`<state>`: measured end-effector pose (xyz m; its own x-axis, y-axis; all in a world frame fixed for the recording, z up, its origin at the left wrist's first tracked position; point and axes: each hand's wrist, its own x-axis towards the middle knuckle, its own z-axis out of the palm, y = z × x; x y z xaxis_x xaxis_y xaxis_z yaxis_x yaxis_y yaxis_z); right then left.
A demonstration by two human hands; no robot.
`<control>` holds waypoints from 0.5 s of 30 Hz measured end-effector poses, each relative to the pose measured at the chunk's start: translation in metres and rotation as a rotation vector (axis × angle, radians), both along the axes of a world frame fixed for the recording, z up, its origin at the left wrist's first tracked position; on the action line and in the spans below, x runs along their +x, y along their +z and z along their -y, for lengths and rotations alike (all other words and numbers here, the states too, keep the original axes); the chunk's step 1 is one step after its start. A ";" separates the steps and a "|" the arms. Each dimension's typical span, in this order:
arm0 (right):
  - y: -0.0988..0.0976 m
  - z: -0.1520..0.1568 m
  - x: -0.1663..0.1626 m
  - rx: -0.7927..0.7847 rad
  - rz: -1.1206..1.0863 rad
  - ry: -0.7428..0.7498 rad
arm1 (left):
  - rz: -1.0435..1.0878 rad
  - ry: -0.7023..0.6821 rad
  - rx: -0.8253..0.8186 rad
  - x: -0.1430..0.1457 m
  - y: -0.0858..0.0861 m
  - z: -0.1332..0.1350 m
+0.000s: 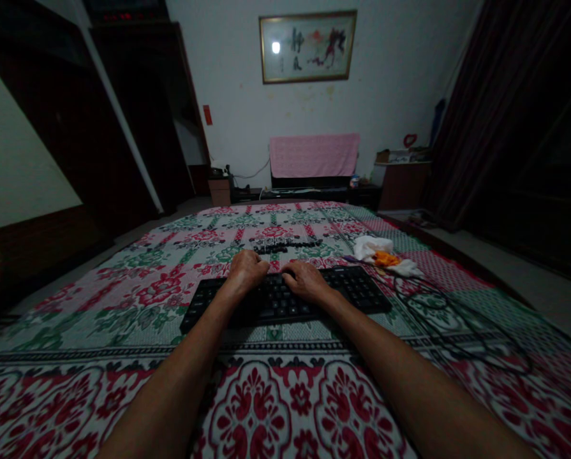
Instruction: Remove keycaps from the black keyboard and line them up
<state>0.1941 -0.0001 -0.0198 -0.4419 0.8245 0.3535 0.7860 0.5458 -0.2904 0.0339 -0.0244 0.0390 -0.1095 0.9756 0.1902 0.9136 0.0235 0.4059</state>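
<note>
A black keyboard (356, 290) lies flat on a bed with a red, green and white patterned cover (136, 287). My left hand (247, 269) rests on the keyboard's far edge near its middle, fingers curled down and closed over the top row. My right hand (305, 279) sits beside it, fingers also curled and pinched at the far edge of the keys. What the fingertips hold is hidden. A row of small dark loose keycaps (288, 245) lies on the cover just beyond both hands.
A white and orange cloth (379, 252) lies right of the keyboard, with a black cable (438, 312) looping toward me. Beyond the bed stand a pink-draped cabinet (314, 155), a low wooden stand (402, 182), dark wardrobes at left and a curtain at right.
</note>
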 end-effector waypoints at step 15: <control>0.002 0.000 0.000 0.087 -0.179 0.098 | 0.446 0.028 -0.112 -0.014 0.021 0.003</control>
<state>0.1938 -0.0006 -0.0173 -0.4421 0.7436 0.5017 0.6683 0.6461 -0.3688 0.0203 -0.0271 0.0598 -0.1831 0.9830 0.0120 0.6484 0.1116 0.7530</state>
